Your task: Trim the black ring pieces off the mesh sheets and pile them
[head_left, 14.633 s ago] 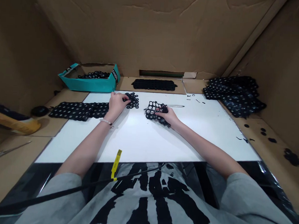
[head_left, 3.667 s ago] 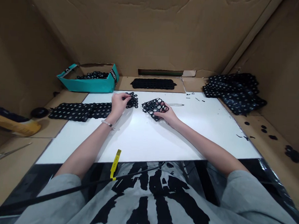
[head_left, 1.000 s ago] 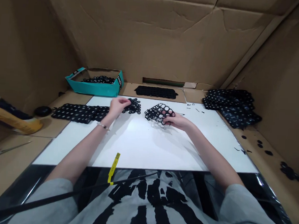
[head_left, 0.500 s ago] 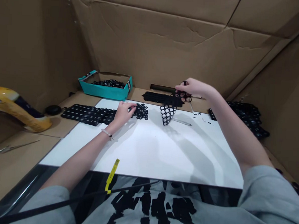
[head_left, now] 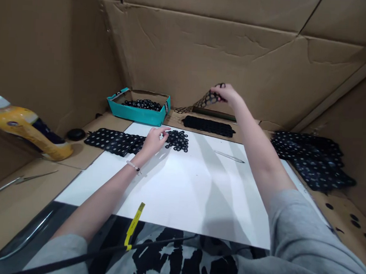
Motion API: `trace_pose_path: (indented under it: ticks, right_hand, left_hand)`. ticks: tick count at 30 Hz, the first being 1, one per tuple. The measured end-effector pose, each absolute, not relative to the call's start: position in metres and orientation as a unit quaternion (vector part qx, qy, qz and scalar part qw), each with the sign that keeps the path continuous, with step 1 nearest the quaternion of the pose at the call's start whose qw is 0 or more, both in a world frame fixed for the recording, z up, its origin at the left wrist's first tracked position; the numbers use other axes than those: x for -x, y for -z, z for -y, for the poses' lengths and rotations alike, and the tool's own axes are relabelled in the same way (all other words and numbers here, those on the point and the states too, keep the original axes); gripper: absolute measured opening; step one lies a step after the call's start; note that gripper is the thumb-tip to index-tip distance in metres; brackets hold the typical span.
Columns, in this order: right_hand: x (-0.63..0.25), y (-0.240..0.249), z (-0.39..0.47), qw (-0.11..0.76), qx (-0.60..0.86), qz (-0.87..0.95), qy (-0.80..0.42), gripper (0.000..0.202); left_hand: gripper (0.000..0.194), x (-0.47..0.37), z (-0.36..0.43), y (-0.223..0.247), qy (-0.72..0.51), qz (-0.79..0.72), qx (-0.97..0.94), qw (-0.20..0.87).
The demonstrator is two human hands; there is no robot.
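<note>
My right hand (head_left: 226,94) is closed on a black mesh sheet with round holes (head_left: 204,100). The sheet is raised off the board at the back and trails left towards the teal box. My left hand (head_left: 154,142) is beside a pile of small black rings (head_left: 178,141) on the white board (head_left: 180,186). Its index finger and thumb are apart, with nothing visible between them. Partly behind that hand lies a black strip with pale dots (head_left: 108,140), reaching left past the board's edge.
Behind the board are a teal box (head_left: 137,114) of black rings and a folded black bundle (head_left: 208,126). A pen (head_left: 229,157) lies on the board. Dotted black sheets (head_left: 316,161) lie right; a yellow bottle (head_left: 31,130), round black lid (head_left: 75,134) and tweezers (head_left: 20,180) left.
My right hand has risen and carried the mesh sheet up and left, away from the board and black bundle. My left hand stays by the rings, its fingers slightly more spread. The view has shifted.
</note>
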State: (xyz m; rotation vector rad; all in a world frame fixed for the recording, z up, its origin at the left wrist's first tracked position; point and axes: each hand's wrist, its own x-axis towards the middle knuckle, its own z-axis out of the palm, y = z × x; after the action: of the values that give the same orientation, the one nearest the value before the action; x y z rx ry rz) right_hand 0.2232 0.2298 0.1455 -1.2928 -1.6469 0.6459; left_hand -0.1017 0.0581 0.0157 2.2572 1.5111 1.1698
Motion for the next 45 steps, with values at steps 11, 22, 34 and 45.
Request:
trace_pose_path:
  ticks: [11, 22, 34, 45]
  right_hand:
    - [-0.273, -0.032, -0.213, 0.301, 0.727, 0.572, -0.230, 0.014]
    - [-0.310, -0.008, -0.208, 0.276, 0.762, 0.552, -0.197, 0.015]
    - [-0.329, -0.034, -0.182, 0.195, 0.782, 0.592, -0.005, 0.043]
    - [-0.381, -0.052, -0.116, 0.181, 0.772, 0.603, -0.083, 0.040]
  left_hand:
    - [0.039, 0.101, -0.055, -0.011, -0.360, -0.523, -0.767, 0.096]
    - [0.042, 0.099, -0.054, -0.010, -0.347, -0.533, -0.767, 0.084]
    - [0.044, 0.197, -0.079, -0.050, -0.263, -0.608, -0.749, 0.028]
    - [0.067, 0.240, -0.075, -0.050, -0.023, -0.535, -0.837, 0.114]
